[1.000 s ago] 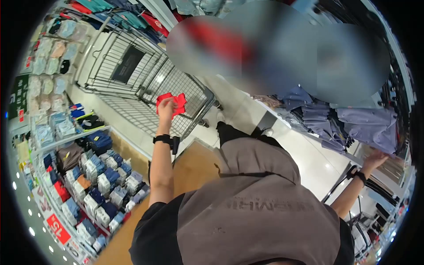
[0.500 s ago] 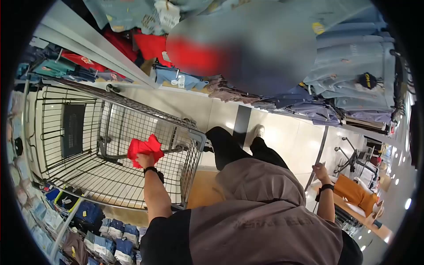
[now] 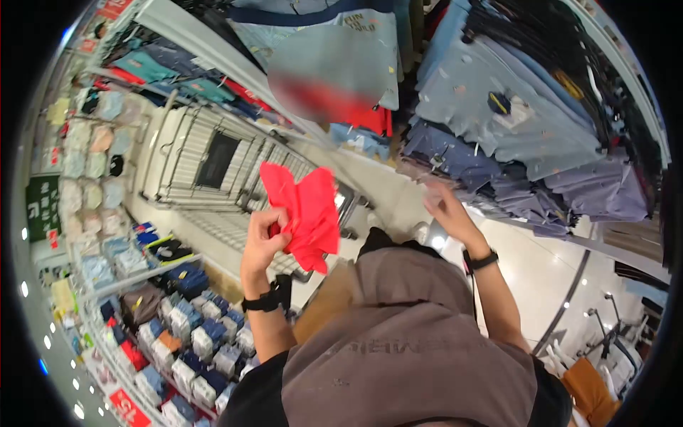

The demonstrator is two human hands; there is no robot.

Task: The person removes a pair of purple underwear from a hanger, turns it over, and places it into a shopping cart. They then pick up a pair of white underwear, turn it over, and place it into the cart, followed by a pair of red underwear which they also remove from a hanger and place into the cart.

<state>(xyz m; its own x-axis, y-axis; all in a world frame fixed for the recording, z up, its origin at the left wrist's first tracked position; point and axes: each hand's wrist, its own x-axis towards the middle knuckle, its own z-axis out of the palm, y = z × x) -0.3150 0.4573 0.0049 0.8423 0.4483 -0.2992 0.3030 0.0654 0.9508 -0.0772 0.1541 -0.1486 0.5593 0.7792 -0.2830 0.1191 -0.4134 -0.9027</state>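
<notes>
pale, glossy floor (image 3: 526, 281) with a dark strip (image 3: 569, 302) across it; stocked shelves (image 3: 146, 277) at left, a white beam (image 3: 206, 57) slanting above, a red sign (image 3: 128, 408) low down, small lights (image 3: 47, 342) nearby.

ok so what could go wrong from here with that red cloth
The left hand grips the red cloth at one side only, so the loose part might slip or drop. In this view the cloth overlaps the shopping cart, and if they are close, a loose edge could snag on its wire. The right hand appears beside the hanging purple clothes and might brush them, though the gap is hard to judge.
</notes>
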